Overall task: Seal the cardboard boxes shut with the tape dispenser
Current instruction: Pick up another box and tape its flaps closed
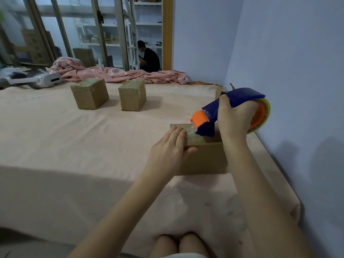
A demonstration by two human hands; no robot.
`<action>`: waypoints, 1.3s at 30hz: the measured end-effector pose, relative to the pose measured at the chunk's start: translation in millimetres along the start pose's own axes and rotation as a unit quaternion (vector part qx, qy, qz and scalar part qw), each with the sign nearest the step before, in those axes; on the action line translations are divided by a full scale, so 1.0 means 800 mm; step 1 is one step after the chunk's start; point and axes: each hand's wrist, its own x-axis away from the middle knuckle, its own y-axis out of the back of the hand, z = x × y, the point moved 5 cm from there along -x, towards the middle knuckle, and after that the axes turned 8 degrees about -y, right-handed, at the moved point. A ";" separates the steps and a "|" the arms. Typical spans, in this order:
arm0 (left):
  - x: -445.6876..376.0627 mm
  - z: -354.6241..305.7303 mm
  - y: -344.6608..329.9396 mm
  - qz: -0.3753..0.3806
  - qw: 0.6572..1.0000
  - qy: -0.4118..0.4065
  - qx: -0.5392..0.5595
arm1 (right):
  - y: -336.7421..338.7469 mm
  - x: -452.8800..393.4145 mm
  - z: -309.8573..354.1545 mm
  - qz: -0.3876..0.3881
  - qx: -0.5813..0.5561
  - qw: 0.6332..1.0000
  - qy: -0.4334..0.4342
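Note:
A brown cardboard box lies on the pink sheet right of centre. My left hand rests on its top left corner, fingers straight along the top and thumb against the front face. My right hand grips the blue and orange tape dispenser, whose orange nose touches the box top over a strip of clear tape. Two more taped boxes, one and another, stand farther back.
A crumpled pink blanket lies along the far edge of the bed. A white device sits at the far left. The blue wall runs close on the right. A person sits behind the glass doors.

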 end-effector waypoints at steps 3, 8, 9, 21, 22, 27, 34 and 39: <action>0.002 0.003 0.000 0.011 1.000 0.006 0.001 | 0.018 -0.011 0.001 -0.024 -0.024 0.999 -0.008; -0.005 -0.002 -0.003 0.057 0.998 0.019 0.022 | 0.066 -0.044 0.018 -0.073 -0.004 0.997 0.032; -0.006 -0.001 -0.005 0.063 0.997 0.020 0.029 | 0.065 -0.044 0.020 -0.065 0.022 0.996 0.050; -0.011 0.005 -0.009 0.103 0.993 0.051 0.033 | 0.030 -0.024 0.024 -0.029 0.255 0.947 0.196; -0.015 0.007 -0.008 0.100 0.992 0.068 0.032 | 0.028 -0.026 0.024 -0.028 0.267 0.943 0.197; -0.045 -0.037 -0.018 0.090 0.996 0.028 0.005 | 0.028 -0.029 0.016 -0.035 0.268 0.947 0.171; -0.034 -0.049 -0.029 0.061 0.998 -0.006 0.012 | 0.030 -0.023 0.016 -0.031 0.241 0.958 0.152; -0.019 -0.014 -0.020 0.020 1.000 -0.004 0.018 | 0.014 0.000 0.013 -0.033 0.186 0.973 0.131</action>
